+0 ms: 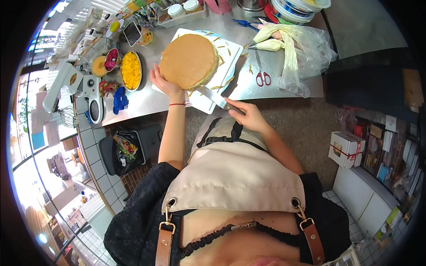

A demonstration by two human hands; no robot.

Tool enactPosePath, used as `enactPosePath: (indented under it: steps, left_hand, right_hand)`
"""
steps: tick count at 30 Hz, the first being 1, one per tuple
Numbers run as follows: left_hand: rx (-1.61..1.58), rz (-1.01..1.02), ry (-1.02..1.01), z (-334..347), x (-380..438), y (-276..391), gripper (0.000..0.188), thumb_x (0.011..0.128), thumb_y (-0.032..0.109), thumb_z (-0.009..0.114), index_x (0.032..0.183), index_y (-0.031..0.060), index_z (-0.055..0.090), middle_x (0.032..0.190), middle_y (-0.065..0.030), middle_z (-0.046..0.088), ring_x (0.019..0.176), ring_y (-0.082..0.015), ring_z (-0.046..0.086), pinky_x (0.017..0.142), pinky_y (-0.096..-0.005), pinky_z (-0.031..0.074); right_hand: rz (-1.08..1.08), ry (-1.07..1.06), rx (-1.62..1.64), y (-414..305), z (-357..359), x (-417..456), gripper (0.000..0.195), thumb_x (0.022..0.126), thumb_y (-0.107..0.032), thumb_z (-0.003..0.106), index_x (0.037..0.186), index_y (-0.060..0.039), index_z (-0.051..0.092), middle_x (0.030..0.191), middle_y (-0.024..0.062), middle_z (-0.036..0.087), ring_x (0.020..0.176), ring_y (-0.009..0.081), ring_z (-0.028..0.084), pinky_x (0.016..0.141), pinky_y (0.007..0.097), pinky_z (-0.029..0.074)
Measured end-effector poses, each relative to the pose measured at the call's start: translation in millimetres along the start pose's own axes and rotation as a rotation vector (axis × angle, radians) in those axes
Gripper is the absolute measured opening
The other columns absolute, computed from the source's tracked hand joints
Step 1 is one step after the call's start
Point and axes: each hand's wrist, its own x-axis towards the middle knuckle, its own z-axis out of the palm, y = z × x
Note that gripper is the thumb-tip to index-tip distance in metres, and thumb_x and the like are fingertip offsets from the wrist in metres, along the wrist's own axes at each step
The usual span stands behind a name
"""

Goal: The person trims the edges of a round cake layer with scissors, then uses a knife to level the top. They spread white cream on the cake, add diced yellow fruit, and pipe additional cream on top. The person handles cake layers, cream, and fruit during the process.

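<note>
A round sponge cake layer (pixel 188 60) with a smooth brown top is over a white board (pixel 229 55) at the steel table's near side. My left hand (pixel 165 81) supports the cake's lower left edge, fingers spread along its side; what lies under the palm is hidden. In my right hand (pixel 244 113) is the dark handle of a metal spatula (pixel 213 95), its blade reaching the cake's lower edge. Thin brown cake trimmings (pixel 222 60) lie scattered on the board and table. Part of a light-blue round (pixel 229 84) shows beneath the board.
Left: a bowl of yellow diced fruit (pixel 130 70), a bowl of magenta pieces (pixel 111 60), a blue cloth (pixel 120 100) and a stand mixer (pixel 66 83). Right: red-handled scissors (pixel 263 79), filled piping bags (pixel 271 45) and clear plastic (pixel 309 50). A bin (pixel 126 149) stands below.
</note>
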Motion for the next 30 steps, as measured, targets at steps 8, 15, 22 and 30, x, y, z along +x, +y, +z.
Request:
enactPosePath:
  steps: [8,15,22,30]
  left_hand:
    - [0.011,0.044,-0.024,-10.1,6.5,-12.4,0.062,0.101,0.038,0.039,0.146,0.0011,0.018,0.154,-0.0147,0.026,0.137,-0.026,0.034,0.11,-0.0379,0.033]
    - [0.04,0.04,0.007,-13.7,6.1,-10.2,0.061,0.102,0.039,0.035,0.147,0.0008,0.019,0.154,-0.0142,0.024,0.14,-0.0263,0.028,0.113,-0.0372,0.027]
    - [0.069,0.074,0.041,-6.3,-7.9,-2.6,0.061,0.103,0.039,0.034,0.148,0.0019,0.017,0.155,-0.0128,0.022,0.142,-0.0249,0.024,0.115,-0.0371,0.023]
    - [0.234,0.203,0.094,-23.9,-3.3,-1.2,0.056,0.104,0.037,0.033,0.144,-0.001,0.027,0.151,-0.0138,0.028,0.14,-0.0254,0.026,0.116,-0.0373,0.021]
  right_hand:
    - [0.078,-0.047,0.018,-9.0,-1.4,1.8,0.044,0.091,-0.006,0.062,0.134,-0.0038,0.054,0.124,0.0094,0.064,0.107,0.0079,0.057,0.093,0.0243,0.044]
    - [0.076,-0.029,-0.043,-10.1,-9.5,-19.8,0.045,0.092,-0.006,0.06,0.136,-0.0072,0.054,0.102,0.0013,0.06,0.083,0.0053,0.048,0.074,0.0216,0.039]
    - [0.092,-0.059,-0.021,-11.6,-3.1,-5.6,0.043,0.092,-0.007,0.06,0.135,-0.0052,0.054,0.113,0.0047,0.059,0.095,0.0072,0.052,0.083,0.0234,0.041]
    - [0.245,-0.183,-0.037,-33.3,-17.7,-4.2,0.045,0.093,-0.01,0.061,0.137,-0.0085,0.053,0.092,0.0001,0.064,0.074,0.0067,0.056,0.068,0.0222,0.046]
